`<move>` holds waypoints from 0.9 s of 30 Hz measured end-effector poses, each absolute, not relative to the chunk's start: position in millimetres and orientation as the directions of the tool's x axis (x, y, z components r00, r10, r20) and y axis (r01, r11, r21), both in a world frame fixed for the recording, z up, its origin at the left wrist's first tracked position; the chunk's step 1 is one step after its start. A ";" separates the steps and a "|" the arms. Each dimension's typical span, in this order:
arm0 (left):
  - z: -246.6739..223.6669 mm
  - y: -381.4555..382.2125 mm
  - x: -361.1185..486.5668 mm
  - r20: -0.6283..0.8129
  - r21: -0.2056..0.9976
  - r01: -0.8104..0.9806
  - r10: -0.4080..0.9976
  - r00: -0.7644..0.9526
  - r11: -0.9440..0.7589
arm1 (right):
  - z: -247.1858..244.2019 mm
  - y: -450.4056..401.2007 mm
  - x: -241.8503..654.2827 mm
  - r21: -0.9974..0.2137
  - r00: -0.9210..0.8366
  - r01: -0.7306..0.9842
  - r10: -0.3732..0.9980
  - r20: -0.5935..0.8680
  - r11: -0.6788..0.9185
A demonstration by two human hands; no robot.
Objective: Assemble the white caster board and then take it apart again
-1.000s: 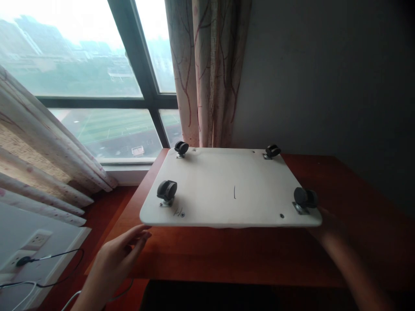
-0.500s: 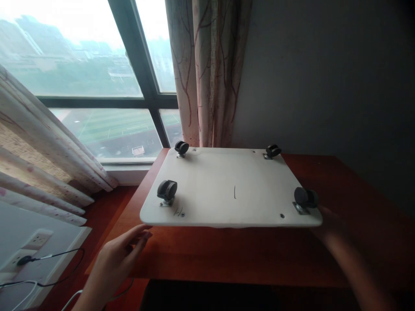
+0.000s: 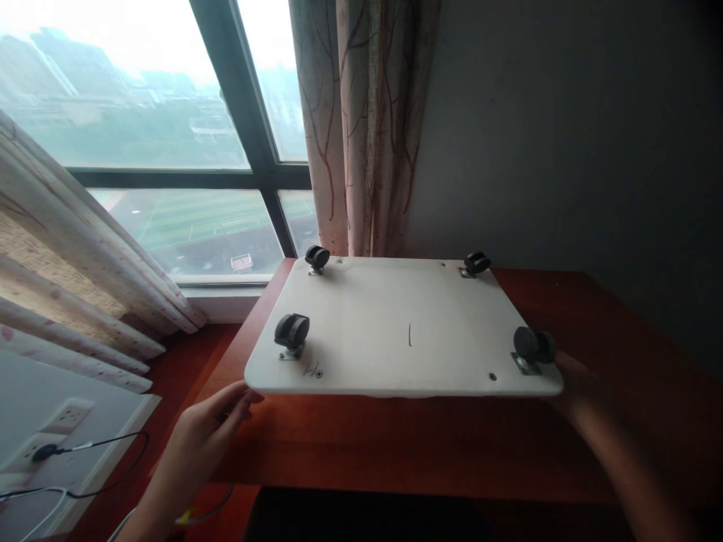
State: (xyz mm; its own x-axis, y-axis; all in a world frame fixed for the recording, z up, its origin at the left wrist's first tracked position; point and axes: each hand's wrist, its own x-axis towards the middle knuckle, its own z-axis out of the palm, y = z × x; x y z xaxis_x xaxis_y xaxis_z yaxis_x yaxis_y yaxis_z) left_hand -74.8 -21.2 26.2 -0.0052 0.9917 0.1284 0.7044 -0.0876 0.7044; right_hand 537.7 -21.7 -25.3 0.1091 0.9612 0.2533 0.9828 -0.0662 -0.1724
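A white board (image 3: 373, 324) with rounded corners lies face up on the table, black casters pointing upward at its corners. One caster (image 3: 291, 331) stands at the near left, another (image 3: 531, 346) at the near right. Pen marks and screws show on its surface. My left hand (image 3: 212, 421) is at the near left corner, fingers curled under the edge and thumb below. At the near right corner is my right hand (image 3: 573, 388), dim and blurred, its fingers hidden behind the board. What supports the board underneath is hidden.
The reddish-brown wooden table (image 3: 367, 452) extends right toward a grey wall (image 3: 565, 135). Behind it hang patterned curtains (image 3: 367, 128) beside a window (image 3: 169, 120). At lower left, a black plug (image 3: 44, 452) sits in a wall socket, with loose cables near the floor.
My left hand has moved slightly up, closer in against the near left corner. My right hand has shifted a little at its corner. The board is nearly unmoved.
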 end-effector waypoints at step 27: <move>52.1 132.6 -62.7 -0.359 0.928 -0.028 0.915 0.186 0.371 | 54.8 66.4 513.2 -0.900 0.047 0.092 0.905 -0.423 -0.425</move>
